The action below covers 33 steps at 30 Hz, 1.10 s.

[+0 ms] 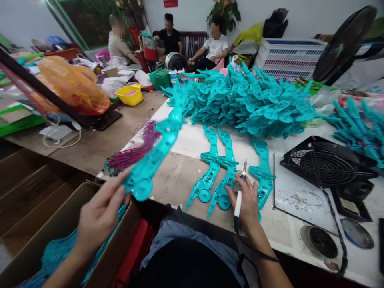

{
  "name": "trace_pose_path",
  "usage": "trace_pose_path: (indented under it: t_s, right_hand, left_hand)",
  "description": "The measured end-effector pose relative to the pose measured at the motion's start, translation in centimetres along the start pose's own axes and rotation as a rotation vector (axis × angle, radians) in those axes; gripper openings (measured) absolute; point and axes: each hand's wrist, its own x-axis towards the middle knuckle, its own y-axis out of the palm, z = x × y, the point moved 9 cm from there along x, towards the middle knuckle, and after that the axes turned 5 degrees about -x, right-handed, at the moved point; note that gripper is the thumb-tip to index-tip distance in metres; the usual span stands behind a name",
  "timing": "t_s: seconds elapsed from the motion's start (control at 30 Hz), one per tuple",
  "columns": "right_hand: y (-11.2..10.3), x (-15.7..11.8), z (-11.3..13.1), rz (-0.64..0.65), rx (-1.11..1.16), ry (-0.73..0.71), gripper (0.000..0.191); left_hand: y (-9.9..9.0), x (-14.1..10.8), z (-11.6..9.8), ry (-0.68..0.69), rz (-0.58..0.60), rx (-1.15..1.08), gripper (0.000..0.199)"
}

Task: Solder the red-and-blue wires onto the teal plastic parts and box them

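My left hand (102,212) is closed around the rounded end of a turquoise plastic casing half (162,148), held tilted up above the table and slightly blurred. A soldering iron (238,205) with a white handle lies in my right hand (246,196), its metal tip pointing away from me. My right fingertips are at the edge of one turquoise casing half (226,176) lying on the table; whether they press on it I cannot tell. Beside it lie another casing half (210,172) to the left and one more (262,172) to the right, partly behind my hand.
A large heap of turquoise casings (246,100) stands at the back. Bundled red and purple wires (135,152) lie left. At right are a black fan (318,160), a white board (300,204) and a round tin (322,242). A cardboard box (114,236) stands beside me. Several people sit behind.
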Motion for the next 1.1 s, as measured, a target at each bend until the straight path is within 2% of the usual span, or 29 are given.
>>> trace_pose_path:
  t_s: [0.07,0.13,0.27,0.33,0.4,0.47,0.57,0.6,0.67,0.73,0.8,0.9,0.97,1.03,1.1]
  right_hand:
    - [-0.5,0.4,0.3,0.001,-0.009,-0.009,0.031]
    - [-0.9,0.7,0.0,0.015,-0.033,-0.015,0.034]
    - [-1.3,1.2,-2.1,0.060,-0.100,0.026,0.040]
    - [-1.1,1.3,-3.6,0.111,-0.110,0.072,0.045]
    - [-0.8,1.0,-4.8,0.174,-0.093,0.117,0.050]
    - [-0.3,0.6,-5.4,0.230,-0.067,0.143,0.053]
    - [0.2,0.1,-5.5,0.264,-0.039,0.155,0.058]
    - [0.3,0.1,-5.5,0.266,-0.035,0.160,0.060]
    - [0.5,0.6,-5.3,0.265,-0.040,0.155,0.066]
    - [0.6,1.7,-4.7,0.241,-0.074,0.116,0.069]
    - [0.8,2.9,-3.8,0.204,-0.102,0.069,0.068]
    - [2.0,4.2,-2.4,0.214,-0.060,0.012,0.064]
    - [2.9,4.6,-1.6,0.239,-0.016,-0.027,0.059]
    - [3.3,4.7,-1.2,0.253,0.011,-0.049,0.055]
    - [3.4,4.9,-1.3,0.259,0.019,-0.040,0.051]
  left_hand:
    - [1.8,-3.3,1.8,-0.030,0.126,0.000,0.038]
    - [4.7,-4.9,3.2,-0.026,0.220,-0.039,0.039]
    - [10.7,-4.9,5.7,0.000,0.262,-0.079,0.044]
    - [12.8,-4.4,6.7,0.008,0.275,-0.067,0.045]
    - [13.9,-3.6,7.0,0.034,0.294,-0.016,0.045]
    - [14.1,-2.5,6.7,0.075,0.275,0.061,0.045]
    - [14.9,-0.2,4.5,0.196,0.277,0.141,0.054]
    - [15.8,0.4,3.5,0.253,0.330,0.154,0.058]
    - [18.6,1.0,1.9,0.354,0.514,0.189,0.065]
    - [21.1,0.9,1.2,0.392,0.678,0.221,0.067]
    - [22.5,0.4,0.8,0.402,0.748,0.220,0.065]
    - [23.0,-0.6,0.1,0.432,0.746,0.176,0.066]
    - [22.3,-0.8,-0.2,0.463,0.721,0.133,0.071]
    - [20.3,0.4,0.3,0.472,0.642,0.079,0.071]
    - [16.3,3.4,2.5,0.390,0.465,0.069,0.054]
